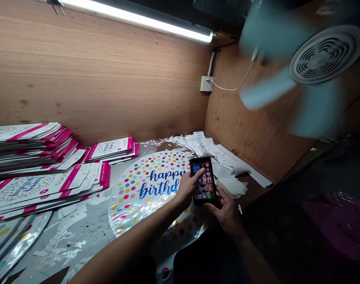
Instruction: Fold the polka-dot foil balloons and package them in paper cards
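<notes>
While packets (49, 183) w/ pink edges sit piled on L side of desk (91, 221), can't tell what's in 'em; a smaller stack (111, 149) lies just behind, nr the back wall (109, 75). Each top face shows coloured dots + "happy birthday", turned at an angle; brand word too small to read for sure. Flat dotted balloon (146, 202) lies mid-desk, blue script reads "happy birthd", rest hidden behind L hand (188, 186). Phone (206, 185) is held upright-ish over R part of balloon, screen lit w/ app icons & "31°" in a widget.

L forearm comes in from lower L across balloon; L hand partly curled at phone's L edge, one digit out over screen, other fingers mostly hidden, so can't tell if it grips. R hand (225, 211) comes up from lower R, fingers closed round phone's lower R corner, thumb at bottom edge. White paper strips (199, 144) lie heaped behind phone, nr the corner. Blurred fan (327, 55) upper R.
</notes>
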`<state>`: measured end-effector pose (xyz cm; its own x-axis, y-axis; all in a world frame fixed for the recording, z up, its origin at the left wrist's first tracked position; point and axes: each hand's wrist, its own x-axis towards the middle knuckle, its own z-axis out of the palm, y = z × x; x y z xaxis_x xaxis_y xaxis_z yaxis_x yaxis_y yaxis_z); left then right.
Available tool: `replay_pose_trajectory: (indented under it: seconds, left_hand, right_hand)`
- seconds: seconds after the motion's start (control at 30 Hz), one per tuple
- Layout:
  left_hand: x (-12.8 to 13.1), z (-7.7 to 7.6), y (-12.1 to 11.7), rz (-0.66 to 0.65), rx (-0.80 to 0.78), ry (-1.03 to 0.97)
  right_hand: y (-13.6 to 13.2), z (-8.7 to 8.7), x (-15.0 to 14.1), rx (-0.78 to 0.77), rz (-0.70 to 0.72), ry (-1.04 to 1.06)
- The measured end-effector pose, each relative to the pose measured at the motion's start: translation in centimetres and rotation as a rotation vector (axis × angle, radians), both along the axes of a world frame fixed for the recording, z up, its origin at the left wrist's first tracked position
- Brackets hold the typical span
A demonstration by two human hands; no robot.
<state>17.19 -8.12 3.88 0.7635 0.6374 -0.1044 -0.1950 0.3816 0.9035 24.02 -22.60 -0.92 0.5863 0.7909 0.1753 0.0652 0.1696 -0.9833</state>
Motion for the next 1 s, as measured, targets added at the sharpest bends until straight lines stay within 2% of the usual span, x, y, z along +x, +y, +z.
replay_pose_trajectory:
  seconds: [0.07, 0.2, 0.27, 0.43, 0.6, 0.7, 0.8, 0.87, 0.93, 1.0]
  left_hand:
    - [0.0, 0.1, 0.1, -0.027, 0.000, 0.004]
    - [-0.9, 1.2, 1.5, -0.172, 0.035, 0.068]
    - [-2.1, 2.0, 2.6, -0.173, 0.108, 0.138]
    - [-6.6, 3.0, 5.5, -0.164, 0.451, 0.275]
    - [-12.3, 2.7, 7.7, -0.211, 0.867, 0.429]
    - [-16.1, 2.7, 8.6, -0.205, 1.111, 0.555]
    - [-19.9, 1.9, 8.7, -0.257, 1.339, 0.663]
    - [-22.0, 0.8, 8.3, -0.295, 1.444, 0.780]
    - [-23.5, -0.2, 7.8, -0.314, 1.491, 0.916]
    - [-24.4, -0.8, 7.2, -0.329, 1.487, 1.005]
  right_hand:
    - [0.1, 0.4, 0.1, 0.018, 0.032, 0.049]
    - [-0.3, 1.5, 1.4, 0.084, 0.165, 0.257]
    - [-1.0, 1.8, 2.7, 0.076, 0.161, 0.306]
    - [-3.7, 1.5, 6.2, -0.034, 0.049, 0.213]
    - [-6.6, 2.1, 8.7, -0.236, 0.095, 0.205]
    - [-7.4, 2.6, 10.6, -0.330, 0.101, 0.183]
    - [-7.7, 2.2, 13.2, -0.409, 0.013, 0.051]
    - [-7.9, 1.6, 15.1, -0.507, -0.064, -0.120]
    - [-8.1, 0.9, 16.5, -0.587, -0.161, -0.379]
    - [-7.8, 0.5, 16.6, -0.618, -0.260, -0.689]
